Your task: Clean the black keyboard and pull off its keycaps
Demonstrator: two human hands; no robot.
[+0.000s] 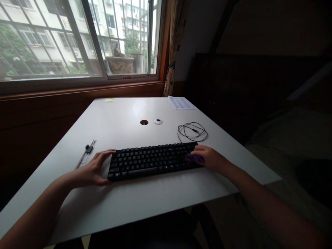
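Note:
A black keyboard (145, 159) lies on the white desk (116, 207), its long side roughly across my view. My left hand (94, 169) grips its left end, thumb at the near corner and fingers at the far corner. At the other end, my right hand (209, 158) is closed on a bunched purple cloth (194, 158), which rests against the keys on the right side. Part of the keyboard's right end is hidden behind this hand and the cloth.
The keyboard's coiled black cable (193, 131) lies behind its right end. A thin metal stand-like item (88, 149) is left of my left hand. Farther back are a round hole (144, 122), a white round cap (158, 121), printed paper (181, 102) and a yellow note (109, 100).

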